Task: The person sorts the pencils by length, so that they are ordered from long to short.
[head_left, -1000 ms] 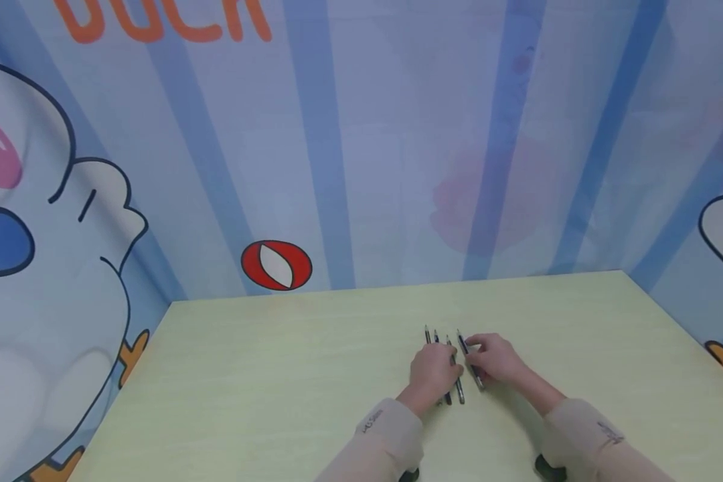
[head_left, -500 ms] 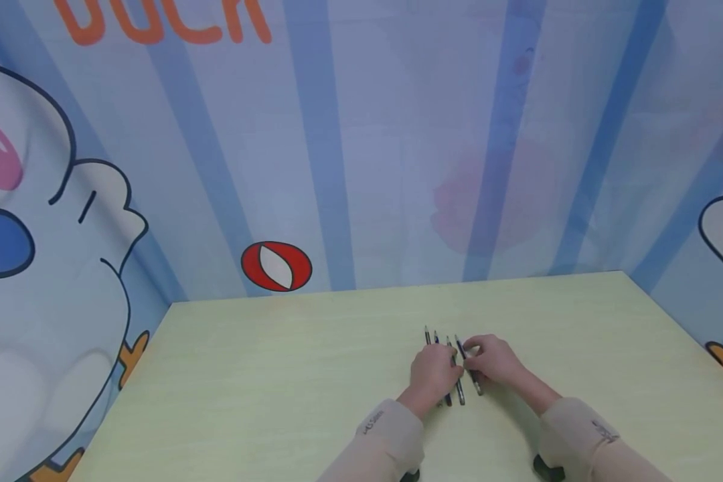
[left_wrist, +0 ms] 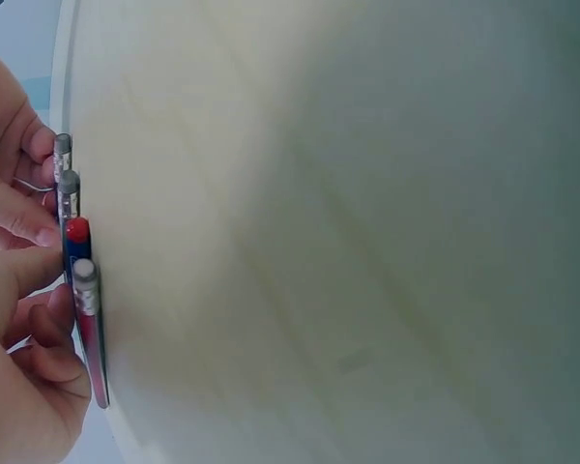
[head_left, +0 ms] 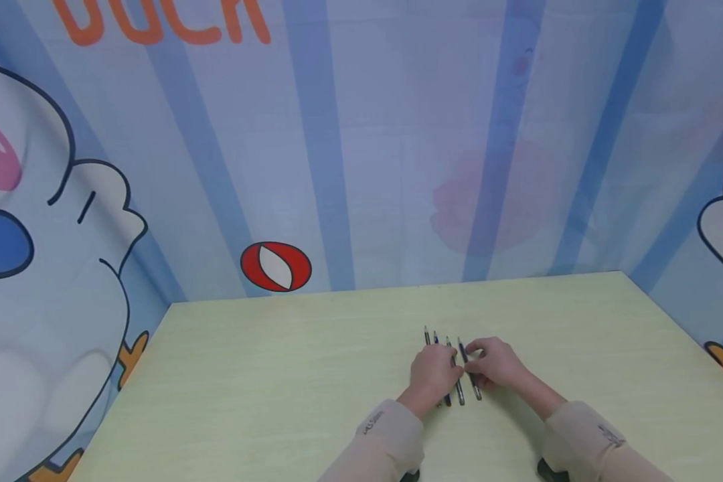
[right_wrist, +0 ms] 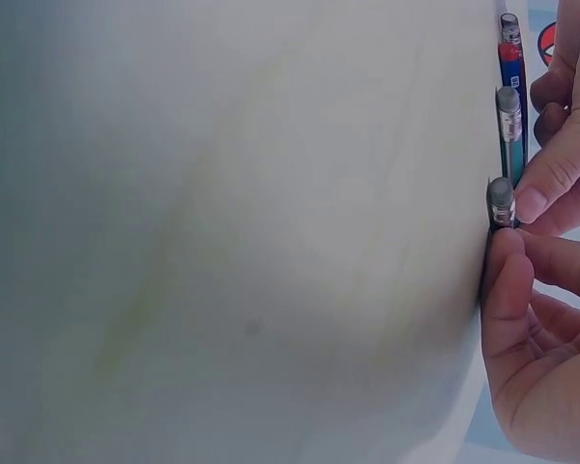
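Several pencils lie side by side on the pale yellow table (head_left: 265, 375), tips pointing away from me. My left hand (head_left: 435, 369) rests over the left ones and holds them between curled fingers and thumb. Among these, the left wrist view shows a pencil with a silver ferrule and grey eraser (left_wrist: 86, 275) and a blue one with a red end (left_wrist: 78, 242). A green pencil (right_wrist: 512, 145) lies by the left thumb in the right wrist view. My right hand (head_left: 495, 363) pinches the rightmost pencil (head_left: 475, 388), slightly apart from the others and a little slanted; its middle is partly hidden by fingers.
Behind the table's far edge hangs a blue striped backdrop (head_left: 385, 167) with cartoon figures and a red-and-white oval (head_left: 276, 266). Light sleeves (head_left: 391, 432) cover both forearms. Dark wrist devices (head_left: 551, 470) show at the lower edge.
My right hand has brought the rightmost pencil a little closer to the row and nearer to me, and it stands slightly straighter. My left hand has stayed in place.
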`<state>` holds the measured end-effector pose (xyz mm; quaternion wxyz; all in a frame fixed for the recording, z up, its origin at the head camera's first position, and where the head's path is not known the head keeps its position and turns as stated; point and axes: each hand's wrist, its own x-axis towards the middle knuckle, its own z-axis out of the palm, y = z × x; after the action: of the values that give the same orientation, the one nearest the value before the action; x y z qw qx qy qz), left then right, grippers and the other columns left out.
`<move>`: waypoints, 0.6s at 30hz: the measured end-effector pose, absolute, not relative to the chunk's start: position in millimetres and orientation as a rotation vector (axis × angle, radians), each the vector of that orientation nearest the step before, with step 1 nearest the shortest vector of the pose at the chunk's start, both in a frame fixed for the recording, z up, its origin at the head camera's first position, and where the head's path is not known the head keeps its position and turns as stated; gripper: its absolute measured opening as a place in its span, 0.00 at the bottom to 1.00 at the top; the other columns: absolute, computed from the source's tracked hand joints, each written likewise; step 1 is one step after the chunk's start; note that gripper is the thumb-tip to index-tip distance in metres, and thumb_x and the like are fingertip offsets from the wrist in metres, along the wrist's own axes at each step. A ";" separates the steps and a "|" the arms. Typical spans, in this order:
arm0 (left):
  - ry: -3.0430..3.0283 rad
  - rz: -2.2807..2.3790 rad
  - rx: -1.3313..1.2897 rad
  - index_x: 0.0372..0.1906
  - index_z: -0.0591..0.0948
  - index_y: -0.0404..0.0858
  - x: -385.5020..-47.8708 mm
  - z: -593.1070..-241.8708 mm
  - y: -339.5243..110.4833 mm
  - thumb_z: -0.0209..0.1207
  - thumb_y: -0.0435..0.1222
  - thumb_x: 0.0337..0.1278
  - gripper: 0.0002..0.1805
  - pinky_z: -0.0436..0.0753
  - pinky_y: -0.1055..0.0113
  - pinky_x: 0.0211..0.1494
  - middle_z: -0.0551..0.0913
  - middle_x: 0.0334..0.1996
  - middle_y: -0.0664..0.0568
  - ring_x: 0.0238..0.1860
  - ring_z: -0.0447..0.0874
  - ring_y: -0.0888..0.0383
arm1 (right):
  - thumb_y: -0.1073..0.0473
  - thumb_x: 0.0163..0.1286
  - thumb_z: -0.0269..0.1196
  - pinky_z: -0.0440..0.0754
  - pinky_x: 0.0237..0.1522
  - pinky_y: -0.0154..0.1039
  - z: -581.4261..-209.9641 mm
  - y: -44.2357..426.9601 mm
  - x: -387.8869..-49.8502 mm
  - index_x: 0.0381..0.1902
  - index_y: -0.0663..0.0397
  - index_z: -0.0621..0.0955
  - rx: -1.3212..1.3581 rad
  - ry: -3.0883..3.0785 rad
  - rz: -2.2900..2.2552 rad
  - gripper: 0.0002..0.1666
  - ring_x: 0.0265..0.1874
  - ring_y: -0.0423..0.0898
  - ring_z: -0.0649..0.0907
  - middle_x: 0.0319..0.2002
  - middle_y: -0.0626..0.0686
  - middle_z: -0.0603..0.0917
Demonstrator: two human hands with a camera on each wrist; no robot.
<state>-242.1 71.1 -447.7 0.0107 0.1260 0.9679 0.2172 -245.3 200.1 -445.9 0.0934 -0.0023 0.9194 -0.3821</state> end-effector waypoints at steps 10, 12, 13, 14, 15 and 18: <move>3.047 0.639 0.396 0.42 0.81 0.48 -244.6 -448.0 69.1 0.61 0.45 0.47 0.15 0.74 0.73 0.29 0.83 0.34 0.58 0.31 0.77 0.64 | 0.64 0.53 0.61 0.75 0.15 0.35 -444.7 199.4 -244.6 0.44 0.69 0.76 -0.032 2.749 -1.167 0.20 0.09 0.41 0.75 0.14 0.51 0.78; 3.044 0.658 0.408 0.41 0.81 0.47 -245.3 -447.5 67.2 0.61 0.44 0.47 0.14 0.72 0.73 0.26 0.82 0.28 0.59 0.27 0.75 0.65 | 0.64 0.54 0.60 0.76 0.16 0.36 -443.4 200.6 -243.5 0.45 0.69 0.76 -0.038 2.743 -1.186 0.20 0.10 0.41 0.75 0.15 0.51 0.78; 3.042 0.673 0.413 0.42 0.81 0.47 -245.8 -447.1 65.8 0.61 0.44 0.47 0.14 0.71 0.74 0.25 0.82 0.26 0.59 0.25 0.74 0.65 | 0.64 0.54 0.59 0.76 0.16 0.36 -442.4 201.4 -242.7 0.45 0.69 0.75 -0.044 2.737 -1.194 0.20 0.11 0.41 0.76 0.15 0.51 0.78; 3.034 0.700 0.421 0.42 0.81 0.47 -246.2 -446.8 64.2 0.60 0.44 0.47 0.14 0.70 0.75 0.24 0.80 0.23 0.60 0.22 0.73 0.66 | 0.64 0.55 0.59 0.76 0.17 0.36 -441.4 202.3 -241.7 0.46 0.69 0.75 -0.050 2.731 -1.199 0.20 0.11 0.41 0.76 0.16 0.51 0.78; 3.026 0.727 0.428 0.43 0.81 0.47 -246.6 -446.3 62.1 0.60 0.44 0.47 0.15 0.69 0.75 0.22 0.79 0.21 0.61 0.20 0.71 0.67 | 0.64 0.55 0.58 0.75 0.17 0.36 -440.5 203.6 -240.6 0.46 0.69 0.75 -0.058 2.728 -1.200 0.20 0.12 0.41 0.76 0.16 0.51 0.78; 2.986 0.856 0.461 0.44 0.81 0.46 -247.0 -444.7 52.1 0.60 0.42 0.48 0.15 0.67 0.77 0.21 0.78 0.20 0.61 0.18 0.69 0.69 | 0.63 0.57 0.58 0.75 0.19 0.36 -436.4 209.7 -236.2 0.47 0.68 0.74 -0.077 2.693 -1.226 0.20 0.14 0.42 0.75 0.17 0.52 0.77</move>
<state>-247.0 52.1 -444.7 0.0006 0.1467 0.9509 0.2727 -236.2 209.7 -436.4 0.0908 -0.0259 0.9060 -0.4126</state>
